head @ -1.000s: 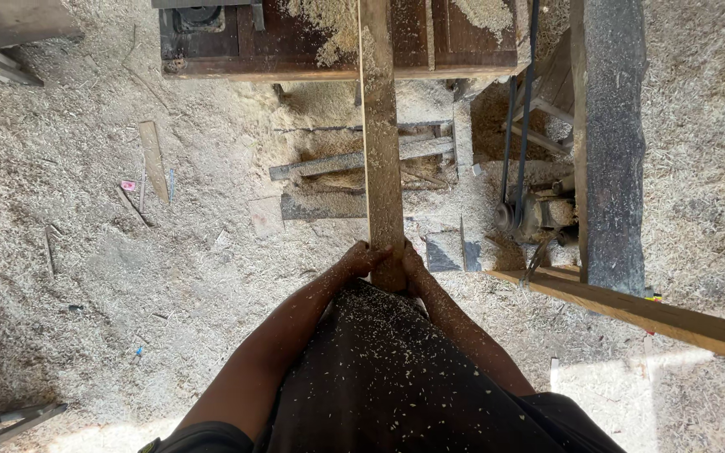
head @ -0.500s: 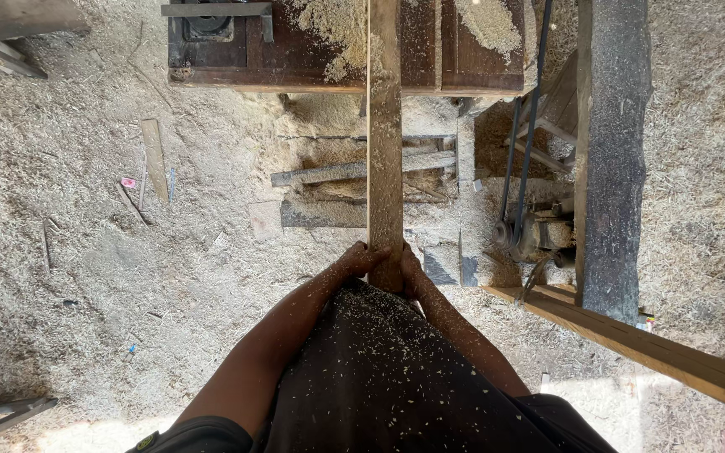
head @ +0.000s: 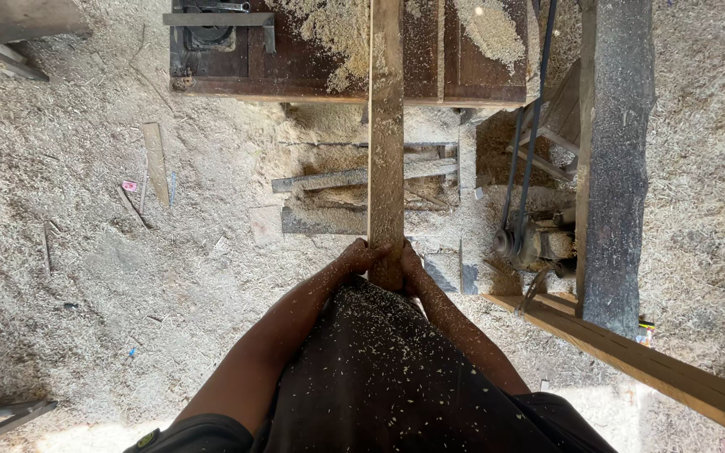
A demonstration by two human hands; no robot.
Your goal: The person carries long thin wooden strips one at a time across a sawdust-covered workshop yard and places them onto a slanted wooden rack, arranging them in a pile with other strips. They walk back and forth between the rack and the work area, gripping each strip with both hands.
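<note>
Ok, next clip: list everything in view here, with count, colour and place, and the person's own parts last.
plank: 1, pale brown, long, running from the hands up onto the machine table
machine table: 1, dark brown, top centre, with sawdust piles on it
drive belt: 1, dark, right of the plank, running down to a pulley
beam: 1, dark grey, upright at right
board: 1, light brown, slanting across lower right
wood offcuts: several, pale, on the sawdust floor at left
apron: 1, black, flecked with sawdust
left hand: gripping the plank's near end
right hand: gripping the same end
</note>
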